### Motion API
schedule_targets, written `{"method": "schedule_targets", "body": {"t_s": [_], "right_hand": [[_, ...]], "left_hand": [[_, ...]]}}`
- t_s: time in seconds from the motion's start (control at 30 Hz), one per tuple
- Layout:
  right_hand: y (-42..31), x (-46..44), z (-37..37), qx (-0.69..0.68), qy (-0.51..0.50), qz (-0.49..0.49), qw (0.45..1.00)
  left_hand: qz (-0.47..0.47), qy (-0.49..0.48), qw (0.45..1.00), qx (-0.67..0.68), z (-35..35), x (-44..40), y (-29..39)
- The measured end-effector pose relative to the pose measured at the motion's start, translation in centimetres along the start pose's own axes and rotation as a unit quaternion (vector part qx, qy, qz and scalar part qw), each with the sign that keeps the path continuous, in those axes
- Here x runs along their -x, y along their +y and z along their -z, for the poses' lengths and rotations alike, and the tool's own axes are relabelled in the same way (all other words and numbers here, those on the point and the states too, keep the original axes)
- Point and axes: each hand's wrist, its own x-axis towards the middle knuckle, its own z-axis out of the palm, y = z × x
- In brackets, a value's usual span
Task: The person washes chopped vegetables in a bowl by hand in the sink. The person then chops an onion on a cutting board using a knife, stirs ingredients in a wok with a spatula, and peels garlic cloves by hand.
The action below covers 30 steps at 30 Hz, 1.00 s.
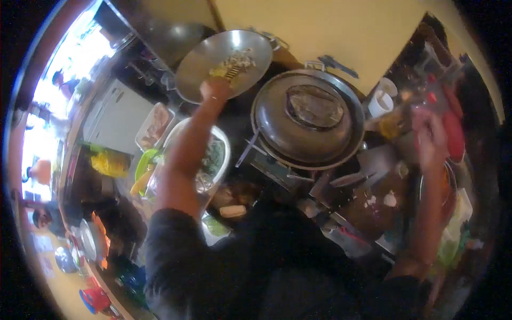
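My left hand [214, 89] is closed round the handle of a slotted turner [233, 72], its slotted head down in a wide metal wok [192, 66]. Pale chopped pieces [242, 57] and some yellowish bits lie in the wok around the turner. Far to the right, my right hand [431, 136] is raised among containers, beside a red container [453, 125]. Its fingers look bent together, but blur hides what they hold. Between my hands sits a large pan with a domed metal lid [277, 125], and a dark, flat object [317, 106] rests on top of that lid.
Below my left forearm stands a white tub [226, 152] with greens, near a tray of meat [156, 125]. White cups [381, 101] stand right of the lidded pan. A cleaver-like blade [376, 160] and white scraps [389, 200] lie nearer me. Another person [42, 217] is at far left.
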Motion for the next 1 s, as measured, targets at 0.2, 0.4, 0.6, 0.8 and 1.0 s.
{"method": "schedule_targets", "body": {"t_s": [0.2, 0.4, 0.6, 0.8, 1.0], "right_hand": [[3.3, 12.8, 4.8, 0.11, 0.075, -0.204, 0.97], [0.7, 17.5, 2.0, 0.047, 0.121, -0.271, 0.954], [2.9, 21.0, 1.2, -0.052, 0.143, -0.282, 0.947], [4.0, 22.0, 0.5, -0.063, 0.181, -0.242, 0.951], [3.8, 21.7, -1.4, -0.135, 0.138, -0.311, 0.931]], "left_hand": [[-0.071, 0.081, 0.992, -0.069, -0.2, -3.8, -1.0], [-0.111, 0.077, 0.989, -0.06, -4.1, -10.7, 0.1], [-0.094, -0.033, 0.993, -0.061, -4.8, -5.8, -4.2], [-0.121, 0.07, 0.988, -0.071, 2.9, 5.8, -5.4], [-0.113, -0.05, 0.985, -0.119, 1.7, 5.2, 0.2]]}}
